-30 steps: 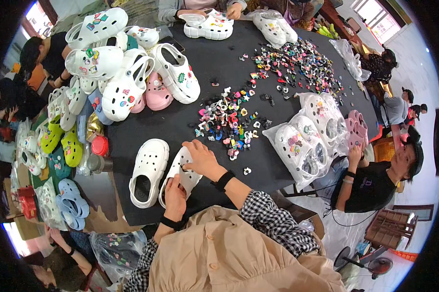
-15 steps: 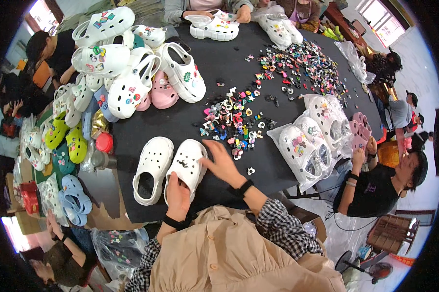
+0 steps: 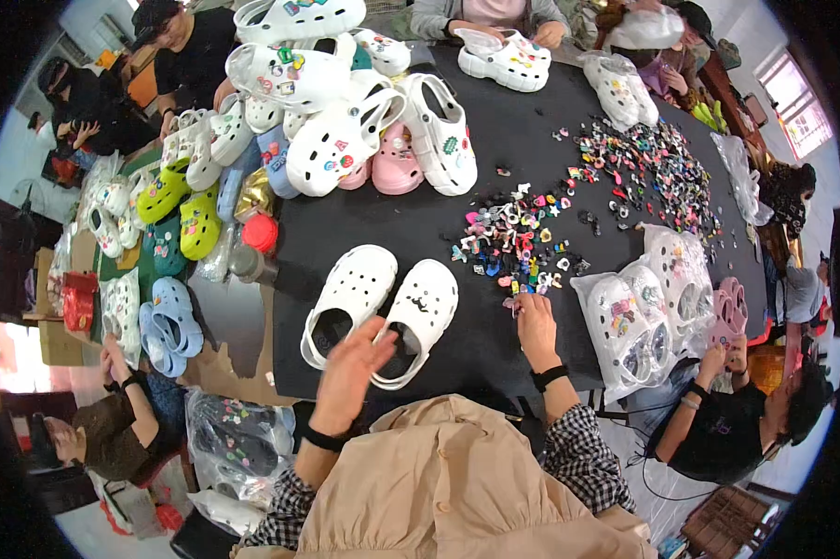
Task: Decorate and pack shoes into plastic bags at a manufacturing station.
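- Left hand point(image 3: 350, 368): grip spread, empty, over white clog pair point(image 3: 383, 312); clogs' long axes run toward 1 o'clock.
- Right hand point(image 3: 536, 326): grip pinching at charm pile point(image 3: 518, 238) on desk point(image 3: 457, 140).

heel of right clog point(image 3: 394, 347): partly covered by the left hand point(image 3: 350, 373);
right hand point(image 3: 535, 319) fingertips: hidden among small charms point(image 3: 518, 240);
charm shapes: too small to tell
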